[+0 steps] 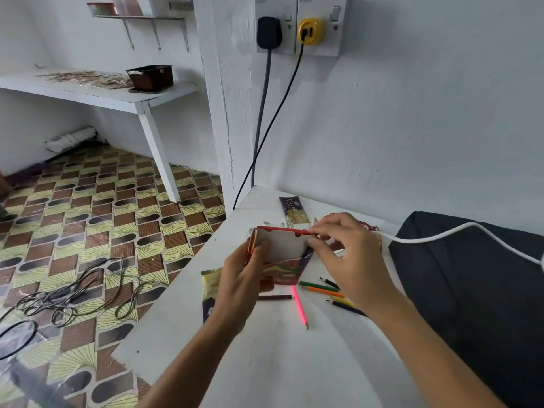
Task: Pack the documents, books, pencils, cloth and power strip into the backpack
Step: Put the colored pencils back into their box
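My left hand holds a red printed pencil box above the white table, its flap open and the pale inside showing. My right hand pinches the box's top right edge. Several loose coloured pencils lie under and beside the box: a pink pencil, a brown pencil, a green pencil, an orange pencil. The dark backpack lies at the right on the table. A white cord runs over it toward the box; the power strip itself is hidden.
Two snack wrappers lie on the table, one purple wrapper by the wall, one yellow wrapper near my left wrist. Wall sockets hold a black plug and a yellow plug. Tangled cables lie on the patterned floor at the left.
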Action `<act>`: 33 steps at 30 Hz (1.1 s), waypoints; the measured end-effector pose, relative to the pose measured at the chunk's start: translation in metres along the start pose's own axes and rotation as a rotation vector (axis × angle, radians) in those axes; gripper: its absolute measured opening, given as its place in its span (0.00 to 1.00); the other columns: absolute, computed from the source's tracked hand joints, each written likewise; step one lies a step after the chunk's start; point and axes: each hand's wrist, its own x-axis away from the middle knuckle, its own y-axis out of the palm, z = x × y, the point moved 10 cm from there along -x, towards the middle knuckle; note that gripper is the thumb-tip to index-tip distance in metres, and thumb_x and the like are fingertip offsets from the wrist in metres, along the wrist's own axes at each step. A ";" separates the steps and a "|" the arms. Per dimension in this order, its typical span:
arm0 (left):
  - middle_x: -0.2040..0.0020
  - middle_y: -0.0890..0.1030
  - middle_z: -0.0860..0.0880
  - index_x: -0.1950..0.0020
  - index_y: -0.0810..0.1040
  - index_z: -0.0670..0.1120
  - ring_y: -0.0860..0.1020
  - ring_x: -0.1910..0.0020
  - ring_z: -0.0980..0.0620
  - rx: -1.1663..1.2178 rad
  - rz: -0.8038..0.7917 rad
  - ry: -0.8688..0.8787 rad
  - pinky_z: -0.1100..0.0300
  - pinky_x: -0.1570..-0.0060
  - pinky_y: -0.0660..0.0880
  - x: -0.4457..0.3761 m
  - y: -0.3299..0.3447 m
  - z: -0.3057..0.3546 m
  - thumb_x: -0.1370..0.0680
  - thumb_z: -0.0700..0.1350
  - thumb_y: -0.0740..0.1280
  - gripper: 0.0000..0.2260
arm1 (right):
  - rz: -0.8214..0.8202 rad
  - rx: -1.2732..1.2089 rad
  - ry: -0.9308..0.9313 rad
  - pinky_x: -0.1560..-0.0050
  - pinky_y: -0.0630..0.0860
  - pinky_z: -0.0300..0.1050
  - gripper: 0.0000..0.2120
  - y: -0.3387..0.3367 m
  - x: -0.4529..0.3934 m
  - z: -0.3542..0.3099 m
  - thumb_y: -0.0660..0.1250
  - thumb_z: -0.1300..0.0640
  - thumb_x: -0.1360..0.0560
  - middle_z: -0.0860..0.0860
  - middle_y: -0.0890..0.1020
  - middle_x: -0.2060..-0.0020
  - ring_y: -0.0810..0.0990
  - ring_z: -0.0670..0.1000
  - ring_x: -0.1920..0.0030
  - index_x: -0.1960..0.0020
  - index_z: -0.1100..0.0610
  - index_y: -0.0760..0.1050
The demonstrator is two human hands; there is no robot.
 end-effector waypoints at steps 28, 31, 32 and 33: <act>0.57 0.85 0.43 0.47 0.78 0.43 0.84 0.59 0.42 0.062 -0.102 -0.316 0.55 0.62 0.82 0.023 -0.020 -0.049 0.28 0.56 0.63 0.19 | -0.378 -0.302 0.452 0.64 0.76 0.37 0.04 0.056 0.018 0.047 0.74 0.59 0.30 0.52 0.82 0.64 0.76 0.46 0.66 0.61 0.53 0.81; 0.56 0.85 0.42 0.47 0.78 0.43 0.84 0.58 0.41 0.090 -0.079 -0.304 0.54 0.60 0.82 0.024 -0.020 -0.049 0.28 0.56 0.63 0.20 | -0.382 -0.284 0.464 0.62 0.79 0.42 0.03 0.056 0.018 0.051 0.74 0.58 0.30 0.54 0.83 0.63 0.78 0.50 0.64 0.59 0.54 0.81; 0.56 0.85 0.42 0.47 0.78 0.43 0.84 0.58 0.41 0.091 -0.072 -0.301 0.54 0.60 0.82 0.024 -0.020 -0.049 0.29 0.56 0.63 0.19 | -0.391 -0.279 0.472 0.61 0.79 0.42 0.03 0.056 0.019 0.053 0.75 0.58 0.30 0.52 0.83 0.64 0.79 0.49 0.64 0.59 0.54 0.81; 0.57 0.85 0.42 0.47 0.78 0.43 0.84 0.59 0.41 0.088 -0.067 -0.298 0.54 0.61 0.82 0.023 -0.020 -0.049 0.29 0.56 0.63 0.19 | -0.406 -0.279 0.478 0.61 0.79 0.40 0.03 0.056 0.020 0.054 0.75 0.58 0.30 0.50 0.83 0.65 0.79 0.47 0.64 0.59 0.55 0.81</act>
